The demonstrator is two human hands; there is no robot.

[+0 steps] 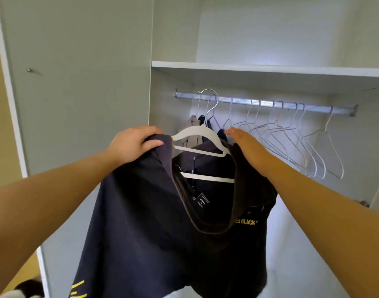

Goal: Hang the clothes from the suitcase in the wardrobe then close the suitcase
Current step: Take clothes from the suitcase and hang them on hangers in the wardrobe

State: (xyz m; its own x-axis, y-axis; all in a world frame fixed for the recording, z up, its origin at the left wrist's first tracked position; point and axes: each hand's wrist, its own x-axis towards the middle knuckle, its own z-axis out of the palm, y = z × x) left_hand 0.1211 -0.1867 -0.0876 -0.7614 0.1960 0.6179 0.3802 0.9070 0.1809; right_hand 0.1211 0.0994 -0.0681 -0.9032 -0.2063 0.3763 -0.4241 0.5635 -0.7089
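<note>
A dark navy T-shirt (145, 211) with yellow lettering hangs in front of me on a white hanger (197, 134). The hanger's metal hook is up at the wardrobe rail (263, 103). My left hand (132, 145) grips the shirt's left shoulder fabric. My right hand (246, 145) lies on the shirt's right shoulder by the hanger's end, fingers stretched toward the rail. A grey garment (191, 127) and a dark one hang behind on the rail's left end. The suitcase is out of view.
Several bare white wire hangers (302, 143) fill the rail to the right. A shelf (270, 68) runs above the rail. The wardrobe's closed left door (76, 82) with a small knob stands at the left. Dark and white items show at the bottom left corner.
</note>
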